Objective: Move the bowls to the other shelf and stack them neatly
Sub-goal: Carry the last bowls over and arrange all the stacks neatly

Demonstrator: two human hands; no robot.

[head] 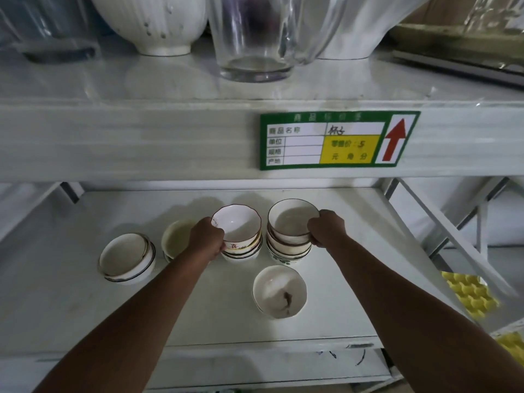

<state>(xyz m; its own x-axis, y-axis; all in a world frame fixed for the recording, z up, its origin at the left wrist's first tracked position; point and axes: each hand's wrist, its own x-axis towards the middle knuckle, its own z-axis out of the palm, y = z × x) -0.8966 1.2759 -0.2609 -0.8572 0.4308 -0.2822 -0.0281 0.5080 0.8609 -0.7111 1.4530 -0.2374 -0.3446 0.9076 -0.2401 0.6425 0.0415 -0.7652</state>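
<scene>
Left hand: the left hand (206, 239) curls round the side of the short stack of white ceramic bowls with red lettering (241, 245), fingers at the top bowl's left rim and wall.
Right hand: the right hand (326, 231) grips the right rim of the taller stack of white dark-rimmed ceramic bowls (287, 242), thumb over the edge of the top bowl.
Stacks held: the two stand side by side, just apart, toward the far middle of the white lower shelf (85, 307).
Other bowls: a pale cream bowl (175, 239) sits just left of the left hand; a small stack of white bowls with a dark rim line (126, 258) is further left; a single white bowl with a brown mark inside (279, 292) stands nearer, in front of the two held stacks.
Progress: I cannot tell whether this shelf is the source or the goal. Most bowls are already piled, but two lie loose, so by my judgement the stacking is partly done, with the loose ones still to join a pile.
Shelf above: the white upper shelf (170, 137) bears a green and yellow price label with a red arrow (337, 140) on its front edge; on top stand a clear glass tumbler (255, 38) and a large white ribbed ceramic bowl (153, 21).
Room: white metal shelf braces (442, 231) run at right, with yellow moulded trays (467, 296) near the right edge.
</scene>
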